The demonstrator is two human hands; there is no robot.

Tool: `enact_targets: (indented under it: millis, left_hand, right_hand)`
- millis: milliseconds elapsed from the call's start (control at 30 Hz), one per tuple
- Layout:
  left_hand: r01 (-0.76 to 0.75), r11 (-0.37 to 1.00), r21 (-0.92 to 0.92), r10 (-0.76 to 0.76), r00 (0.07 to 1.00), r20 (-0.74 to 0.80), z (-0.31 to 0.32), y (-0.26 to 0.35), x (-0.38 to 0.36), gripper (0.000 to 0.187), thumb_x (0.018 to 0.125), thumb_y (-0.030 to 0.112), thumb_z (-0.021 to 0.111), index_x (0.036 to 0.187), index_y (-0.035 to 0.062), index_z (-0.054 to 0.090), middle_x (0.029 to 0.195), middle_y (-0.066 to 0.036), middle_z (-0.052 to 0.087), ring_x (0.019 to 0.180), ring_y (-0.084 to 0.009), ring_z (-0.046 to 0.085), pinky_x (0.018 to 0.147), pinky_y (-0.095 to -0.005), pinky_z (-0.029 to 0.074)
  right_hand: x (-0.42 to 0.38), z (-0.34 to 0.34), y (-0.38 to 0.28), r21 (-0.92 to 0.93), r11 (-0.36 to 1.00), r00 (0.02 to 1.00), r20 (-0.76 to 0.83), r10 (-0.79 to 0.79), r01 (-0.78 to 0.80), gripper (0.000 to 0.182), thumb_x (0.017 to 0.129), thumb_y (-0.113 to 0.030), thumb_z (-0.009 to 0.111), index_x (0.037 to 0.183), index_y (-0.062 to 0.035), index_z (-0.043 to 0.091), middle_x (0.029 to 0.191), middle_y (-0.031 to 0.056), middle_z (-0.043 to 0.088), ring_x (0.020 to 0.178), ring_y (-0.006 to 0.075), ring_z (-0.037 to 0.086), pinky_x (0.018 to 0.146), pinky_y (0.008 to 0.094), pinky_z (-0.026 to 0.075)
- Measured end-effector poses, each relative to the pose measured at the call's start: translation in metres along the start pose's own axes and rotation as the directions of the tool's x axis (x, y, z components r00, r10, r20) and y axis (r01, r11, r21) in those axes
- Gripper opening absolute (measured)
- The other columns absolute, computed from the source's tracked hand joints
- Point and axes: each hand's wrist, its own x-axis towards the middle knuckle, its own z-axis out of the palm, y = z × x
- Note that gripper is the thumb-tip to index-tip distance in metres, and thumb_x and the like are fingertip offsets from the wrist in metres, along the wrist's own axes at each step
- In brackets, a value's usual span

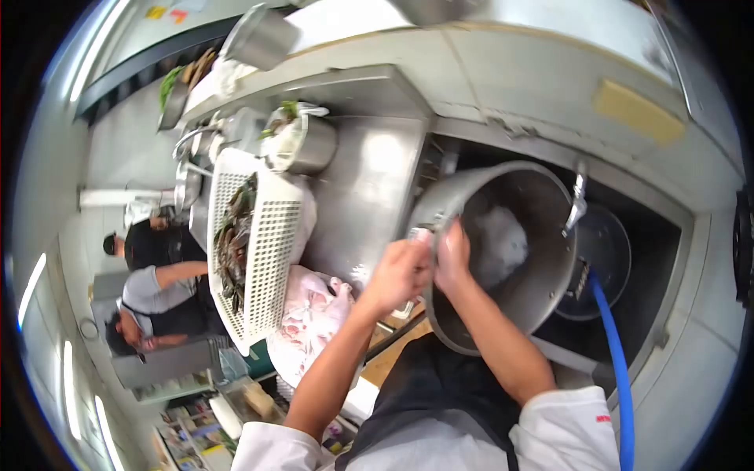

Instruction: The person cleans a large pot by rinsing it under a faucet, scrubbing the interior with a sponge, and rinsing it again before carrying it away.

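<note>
A large metal pot (pixel 550 302) stands tilted at the sink, with some whitish, foamy liquid (pixel 503 239) inside. My left hand (pixel 402 271) is closed at the outside of its near left rim, by the handle; a small pale piece shows at the fingertips, too blurred to name. My right hand (pixel 453 255) reaches over the pot's opening, its fingers pressed together against the inner side of the same rim. What lies under those fingers is hidden.
A faucet (pixel 580 196) overhangs the pot's far rim. A blue hose (pixel 613 337) runs past a round basin (pixel 616 251). Leftward are raw poultry (pixel 306 314), a white basket (pixel 271 251) of shellfish and a smaller pot (pixel 314 145). Two people (pixel 157 298) stand beyond.
</note>
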Motion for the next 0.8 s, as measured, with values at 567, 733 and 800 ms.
enact_targets:
  millis: [567, 733, 800]
  left_hand:
    - [-0.634, 0.751, 0.183, 0.653, 0.755, -0.063, -0.029, -0.053, -0.012, 0.055, 0.084, 0.044, 0.046, 0.114, -0.0010, 0.037, 0.090, -0.022, 0.054, 0.074, -0.0278, 0.057, 0.070, -0.0367, 0.044]
    - [-0.670, 0.658, 0.343, 0.733, 0.674, -0.091, -0.074, -0.080, -0.081, 0.056, 0.082, 0.037, 0.051, 0.119, -0.0022, 0.038, 0.106, -0.021, 0.045, 0.087, -0.0312, 0.053, 0.078, -0.0374, 0.041]
    - [-0.655, 0.685, 0.320, 0.686, 0.727, 0.018, -0.098, -0.092, -0.109, 0.053, 0.083, 0.038, 0.052, 0.115, -0.0027, 0.043, 0.106, -0.019, 0.047, 0.092, -0.0297, 0.053, 0.080, -0.0350, 0.042]
  right_hand:
    - [-0.139, -0.033, -0.087, -0.994, -0.072, 0.834, 0.106, -0.542, 0.079, 0.026, 0.079, -0.017, 0.049, 0.098, -0.0013, 0.058, 0.085, 0.0063, 0.059, 0.074, 0.0124, 0.054, 0.066, 0.0280, 0.043]
    - [-0.125, 0.183, -0.057, -0.761, 0.160, 0.718, 0.488, -0.496, 0.629, 0.043, 0.079, -0.021, 0.050, 0.115, 0.0008, 0.045, 0.106, 0.0107, 0.051, 0.095, 0.0173, 0.052, 0.081, 0.0280, 0.042]
    - [-0.052, 0.242, -0.049, -0.683, -0.134, 0.628, 0.718, -0.300, 0.718, 0.044, 0.076, -0.025, 0.055, 0.111, 0.0016, 0.050, 0.107, 0.0110, 0.053, 0.095, 0.0183, 0.051, 0.086, 0.0304, 0.038]
